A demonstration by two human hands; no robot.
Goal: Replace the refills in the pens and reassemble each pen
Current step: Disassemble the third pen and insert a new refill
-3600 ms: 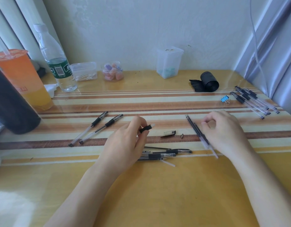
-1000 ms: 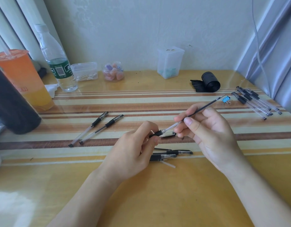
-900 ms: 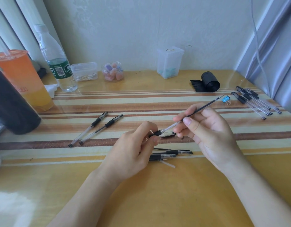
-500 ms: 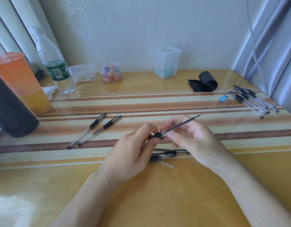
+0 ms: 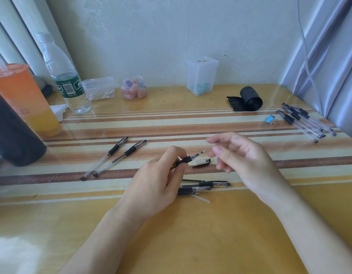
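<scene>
My left hand [image 5: 157, 184] pinches the black grip section of a pen [image 5: 184, 160], tilted up to the right. A short clear length of refill [image 5: 200, 153] sticks out of it; the rest is hidden in my fingers. My right hand [image 5: 242, 157] hovers just right of the refill's end with its fingers apart and nothing in them. A loose pen cap [image 5: 202, 162] lies on the table between my hands. Two pens [image 5: 204, 185] and a clear tube [image 5: 200, 198] lie just below my left hand.
Two uncapped pens [image 5: 111, 158] lie to the left and a bunch of pens [image 5: 305, 123] at the far right by a blue binder clip [image 5: 270, 120]. A black roll [image 5: 250, 98], plastic boxes [image 5: 201, 76], a water bottle [image 5: 66, 76] and an orange cup [image 5: 26, 99] line the back and left.
My right hand picked a refill off the table and slid it into the grip section in my left hand. It has now let go and opened.
</scene>
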